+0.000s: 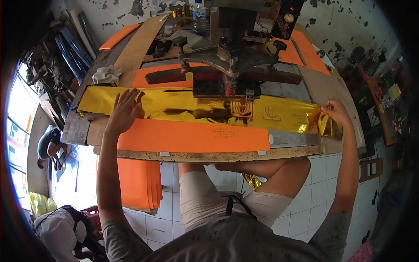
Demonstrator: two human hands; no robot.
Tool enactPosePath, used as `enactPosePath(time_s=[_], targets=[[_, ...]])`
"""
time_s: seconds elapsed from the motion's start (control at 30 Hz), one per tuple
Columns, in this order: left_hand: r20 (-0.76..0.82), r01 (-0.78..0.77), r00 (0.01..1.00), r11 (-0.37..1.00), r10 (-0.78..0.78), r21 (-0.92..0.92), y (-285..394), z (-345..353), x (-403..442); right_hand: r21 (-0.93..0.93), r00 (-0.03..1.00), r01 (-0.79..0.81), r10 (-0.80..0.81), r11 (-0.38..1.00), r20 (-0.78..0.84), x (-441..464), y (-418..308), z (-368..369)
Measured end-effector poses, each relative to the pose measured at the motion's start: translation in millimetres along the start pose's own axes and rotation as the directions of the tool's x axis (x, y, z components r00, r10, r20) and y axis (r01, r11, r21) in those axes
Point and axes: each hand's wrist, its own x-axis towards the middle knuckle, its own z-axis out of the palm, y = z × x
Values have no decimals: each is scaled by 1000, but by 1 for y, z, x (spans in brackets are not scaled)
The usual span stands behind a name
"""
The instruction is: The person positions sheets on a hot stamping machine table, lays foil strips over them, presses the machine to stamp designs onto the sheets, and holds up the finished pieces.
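Observation:
A long strip of shiny gold foil point(163, 104) lies across the work table, passing beneath the head of a stamping press point(229, 61). My left hand point(124, 112) rests on the left part of the foil, its fingers stretched out. At the foil's right end, the fingers of my right hand point(336, 112) pinch the crumpled edge. Imprints of an emblem and small lettering show in the foil right of the press head. Under its near side lies an orange sheet point(187, 136) with faint printed lines, between small white tabs at the board's front edge.
A stack of orange sheets point(137, 183) hangs below the table's front left. A water bottle point(199, 19) and a white cloth point(106, 75) stand on the table. At right rear is a control box point(288, 17) with a red light. Two other people are at the left.

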Motion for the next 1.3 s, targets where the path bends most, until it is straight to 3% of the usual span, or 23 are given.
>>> enactPosePath(time_s=[0.2, 0.3, 0.47, 0.77, 0.97, 1.1, 1.3], targets=[[109, 27, 994, 995, -16, -96, 16, 1, 25, -33, 999, 4, -5, 999, -45, 64, 26, -18], [127, 36, 992, 991, -19, -132, 21, 3, 30, 37, 999, 23, -22, 999, -33, 84, 46, -17], [114, 47, 993, 986, -29, -160, 21, 9, 34, 39, 999, -42, 43, 998, -5, 90, 39, -15], [147, 89, 987, 982, -65, -167, 23, 12, 37, 114, 1000, 14, -17, 993, 26, 106, 60, 1], [140, 71, 989, 981, -46, -179, 18, 15, 38, 63, 997, -71, 70, 995, 24, 104, 52, 2], [169, 103, 983, 980, -74, -169, 25, 10, 40, 45, 999, -40, 39, 998, 26, 108, 57, 3], [122, 39, 992, 980, -15, -195, 19, 14, 42, 68, 998, -61, 59, 996, 36, 111, 59, 4]])
